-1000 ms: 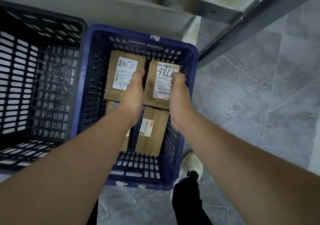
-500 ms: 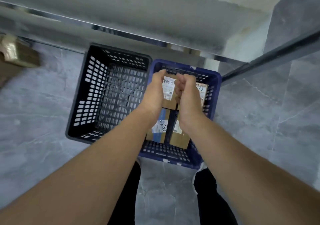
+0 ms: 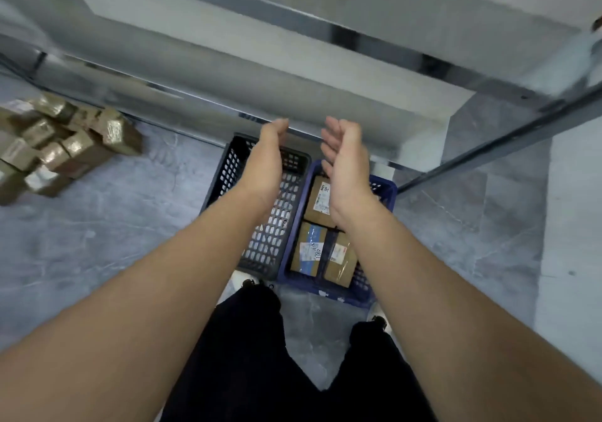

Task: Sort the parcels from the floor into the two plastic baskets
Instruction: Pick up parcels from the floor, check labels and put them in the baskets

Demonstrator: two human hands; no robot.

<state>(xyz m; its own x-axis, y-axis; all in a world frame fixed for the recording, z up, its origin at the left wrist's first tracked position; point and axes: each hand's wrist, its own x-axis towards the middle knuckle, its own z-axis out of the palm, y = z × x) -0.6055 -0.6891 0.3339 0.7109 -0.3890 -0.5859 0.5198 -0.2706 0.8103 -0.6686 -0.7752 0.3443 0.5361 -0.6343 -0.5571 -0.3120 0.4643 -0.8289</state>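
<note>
In the head view I have both hands up over the baskets with nothing in them: the left hand (image 3: 268, 158) and the right hand (image 3: 347, 158) face each other palm to palm, a clear gap between them, fingers loosely curved and relaxed. Under them the black basket (image 3: 224, 174) looks empty as far as I can see through its mesh, while the blue basket (image 3: 387, 192) just beside it holds at least three labelled brown parcels (image 3: 308, 252) lying flat. The unsorted pile of parcels (image 3: 65, 148) sits on the grey floor (image 3: 114, 226), well apart to my left, blurred. I judge I am between placements, hands free. The next move calls for turning left, bending to the pile, gripping one parcel and reading its label to pick the right basket.
</note>
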